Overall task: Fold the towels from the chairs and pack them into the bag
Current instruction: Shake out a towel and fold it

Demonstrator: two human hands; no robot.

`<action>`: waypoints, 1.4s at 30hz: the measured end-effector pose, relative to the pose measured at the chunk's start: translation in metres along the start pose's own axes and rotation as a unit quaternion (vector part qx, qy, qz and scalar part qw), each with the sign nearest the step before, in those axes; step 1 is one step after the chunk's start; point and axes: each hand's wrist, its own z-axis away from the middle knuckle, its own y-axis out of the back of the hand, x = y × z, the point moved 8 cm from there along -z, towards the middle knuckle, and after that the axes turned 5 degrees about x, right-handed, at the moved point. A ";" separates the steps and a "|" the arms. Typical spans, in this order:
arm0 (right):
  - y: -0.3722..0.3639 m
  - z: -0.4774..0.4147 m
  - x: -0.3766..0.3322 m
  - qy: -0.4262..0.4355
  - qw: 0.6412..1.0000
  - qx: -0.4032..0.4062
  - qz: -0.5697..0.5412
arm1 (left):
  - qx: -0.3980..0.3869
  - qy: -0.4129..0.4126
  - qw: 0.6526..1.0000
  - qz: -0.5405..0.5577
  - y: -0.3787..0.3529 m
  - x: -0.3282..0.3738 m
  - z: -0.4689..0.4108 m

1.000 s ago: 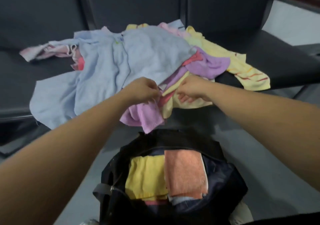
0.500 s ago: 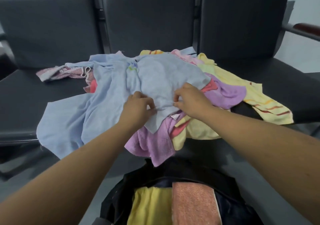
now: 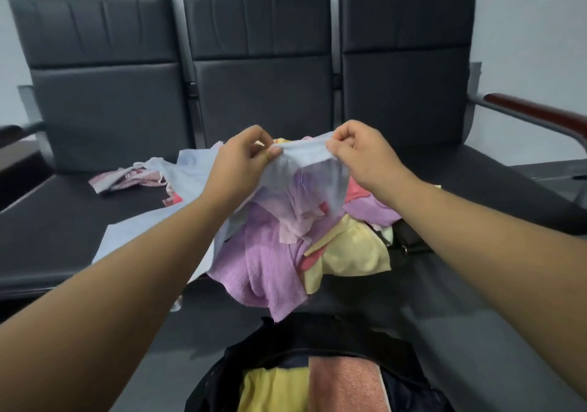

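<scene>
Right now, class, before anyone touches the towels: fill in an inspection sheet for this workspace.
Surface: black chair seats, three in a row; loose towels heaped on the middle one.
Job's things: light blue towel lifted above the pile; purple towel and yellow towel hang over the seat edge; pink patterned towel lies to the left; bag open below, with folded yellow towel and folded orange towel inside.
Clutter: dark object at the pile's right, unidentifiable.
Hands: left hand and right hand each pinch the light blue towel's top edge.
Cables: nothing seen.
Surroundings: pale wall, grey floor, wooden armrest at right.
</scene>
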 end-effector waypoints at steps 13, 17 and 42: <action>0.016 0.047 -0.048 0.012 0.995 -0.099 0.010 | -0.080 0.028 0.990 0.115 0.008 0.072 0.023; 0.033 0.045 -0.058 -0.058 0.983 -0.070 -0.160 | -0.226 0.040 0.964 0.135 -0.001 0.065 0.048; 0.132 0.033 -0.078 -0.182 0.895 0.090 -0.398 | -0.303 0.198 0.859 0.361 0.018 0.151 0.032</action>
